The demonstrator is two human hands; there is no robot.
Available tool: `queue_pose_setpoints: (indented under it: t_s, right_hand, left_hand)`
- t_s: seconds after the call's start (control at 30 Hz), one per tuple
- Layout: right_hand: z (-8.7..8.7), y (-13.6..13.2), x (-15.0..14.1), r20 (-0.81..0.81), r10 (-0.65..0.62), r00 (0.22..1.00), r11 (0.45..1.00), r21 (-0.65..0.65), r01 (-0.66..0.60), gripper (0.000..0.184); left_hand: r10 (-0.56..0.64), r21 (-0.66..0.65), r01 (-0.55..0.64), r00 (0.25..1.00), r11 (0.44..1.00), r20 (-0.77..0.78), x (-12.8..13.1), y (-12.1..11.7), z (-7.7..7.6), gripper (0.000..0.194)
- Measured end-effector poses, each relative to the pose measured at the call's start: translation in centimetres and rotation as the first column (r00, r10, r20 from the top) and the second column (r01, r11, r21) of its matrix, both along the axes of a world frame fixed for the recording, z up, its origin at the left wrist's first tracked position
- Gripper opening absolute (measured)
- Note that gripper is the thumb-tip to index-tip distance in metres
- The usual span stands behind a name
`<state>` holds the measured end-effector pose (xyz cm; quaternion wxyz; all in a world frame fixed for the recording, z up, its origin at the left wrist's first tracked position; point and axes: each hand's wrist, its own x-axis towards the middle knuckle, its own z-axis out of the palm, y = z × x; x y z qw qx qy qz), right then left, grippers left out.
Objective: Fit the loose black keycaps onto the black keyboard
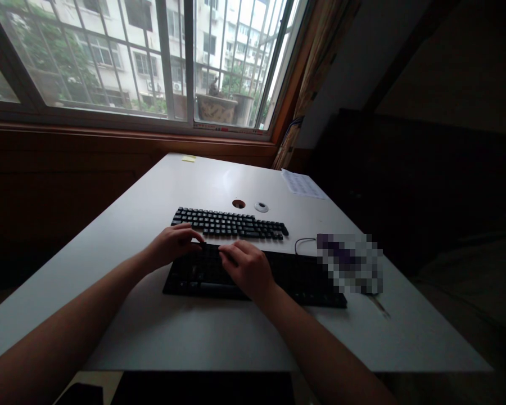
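Black keyboard [299, 277] is lying on the white table [202, 332], under and between both hands, its longer stretch running out to the right of the right hand. Left hand [174, 243] is hovering over its far left part, thumb and index finger curving toward each other at the far edge. Right hand [251, 263] is bending over the board left of its middle, fingers bunching near that same edge. Hands are staying apart, a small gap showing between the fingertips; cannot tell whether either is pinching anything, fingertips too dark and small.

Black keycaps [231, 224] are sitting in rows just beyond the keyboard, the left hand's knuckles coming close to the near-left corner of the block. Thin dark cable [298, 242] is looping behind the keyboard, near a pixelated item [349, 263] that is covering its far right end; what that is, cannot tell. Farther back, a round hole [238, 204] and a white ring [261, 207] are lying side by side. Printed paper [302, 184] is resting by the far right edge, yellow note [189, 159] by the far left corner.
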<state>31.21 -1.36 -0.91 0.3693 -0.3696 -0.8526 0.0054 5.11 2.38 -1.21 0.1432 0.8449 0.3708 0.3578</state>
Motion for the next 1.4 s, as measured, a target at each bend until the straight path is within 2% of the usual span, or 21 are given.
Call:
queue_pose_setpoints:
  t_s: [0.33, 0.6, 1.03, 1.13, 1.27, 1.4]
  right_hand:
    - [-0.7, 0.0, -0.1, 0.049, 0.061, 0.997, 0.998, -0.014, -0.06, 0.019]
    - [-0.6, -0.1, -0.3, 0.071, 0.084, 0.994, 0.996, 0.008, -0.084, 0.017]
    - [-0.6, -0.3, -0.5, 0.1, 0.094, 0.991, 0.996, -0.007, -0.094, 0.018]
    - [-0.6, -0.4, -0.7, 0.084, 0.099, 0.992, 0.994, -0.046, -0.095, 0.015]
    - [-0.3, -0.6, -0.8, 0.029, 0.11, 0.993, 0.98, -0.172, -0.104, 0.015]
    - [0.3, -0.6, -0.6, -0.034, 0.168, 0.985, 0.919, -0.356, -0.169, 0.013]
  left_hand:
    - [-0.109, -0.031, 0.108, 0.994, 0.994, -0.021, 0.5, -0.3, -0.2, 0.03]
    - [-0.185, -0.044, 0.183, 0.982, 0.982, -0.04, 1.1, -0.8, 0.2, 0.023]
    - [-0.193, -0.073, 0.188, 0.978, 0.979, -0.072, 0.9, -0.9, 0.0, 0.021]
    - [-0.207, -0.064, 0.203, 0.976, 0.977, -0.071, 1.1, -0.9, -0.2, 0.021]
    - [-0.229, -0.042, 0.227, 0.971, 0.973, -0.06, 1.1, -1.0, 0.1, 0.022]
    - [-0.245, -0.065, 0.242, 0.968, 0.968, -0.042, 0.6, -1.1, 0.6, 0.019]
